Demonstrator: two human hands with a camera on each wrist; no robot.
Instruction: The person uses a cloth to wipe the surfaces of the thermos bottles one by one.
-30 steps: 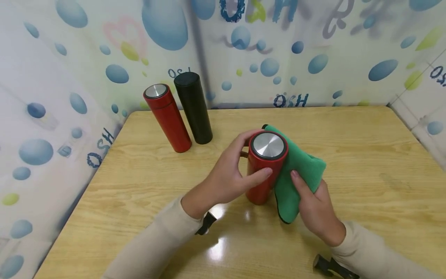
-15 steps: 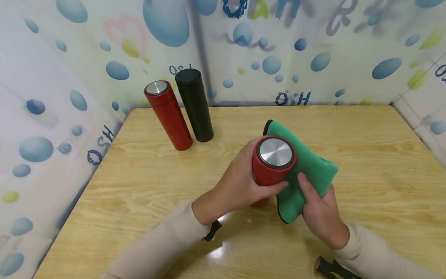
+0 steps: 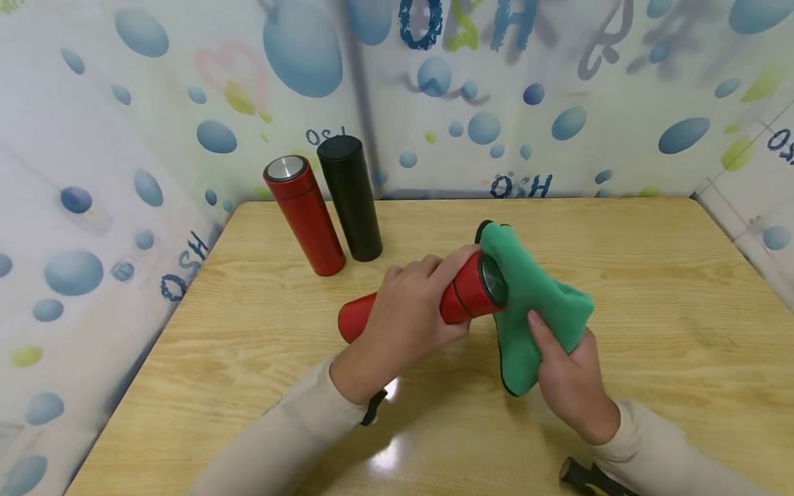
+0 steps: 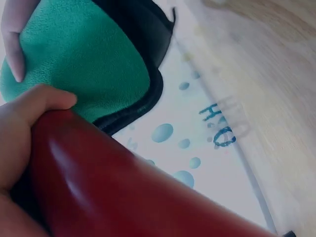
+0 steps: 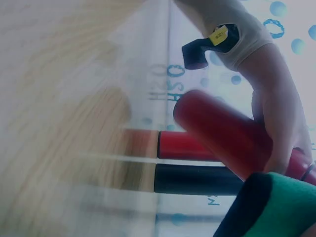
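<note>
My left hand (image 3: 409, 310) grips a red thermos (image 3: 464, 293) around its body, tilted nearly flat above the table with its silver-topped lid toward the right. In the left wrist view the red body (image 4: 128, 187) runs across the lower half. A green cloth (image 3: 536, 296) with black edging is held by my right hand (image 3: 573, 386), the thumb lying on top of it. The cloth meets the lid end of the thermos. In the right wrist view the left hand (image 5: 281, 123) wraps the thermos (image 5: 222, 133), and the cloth (image 5: 291, 205) covers part of the lower right.
A second red thermos (image 3: 310, 224) with a silver lid stands at the back left of the wooden table (image 3: 651, 289). Right beside it is an upright black thermos (image 3: 352, 203). Patterned sheeting (image 3: 397, 124) rises behind the table's far edge.
The held thermos was standing upright; the left hand has tipped it over, so its lid now points right against the cloth. The right hand keeps its hold on the cloth.
</note>
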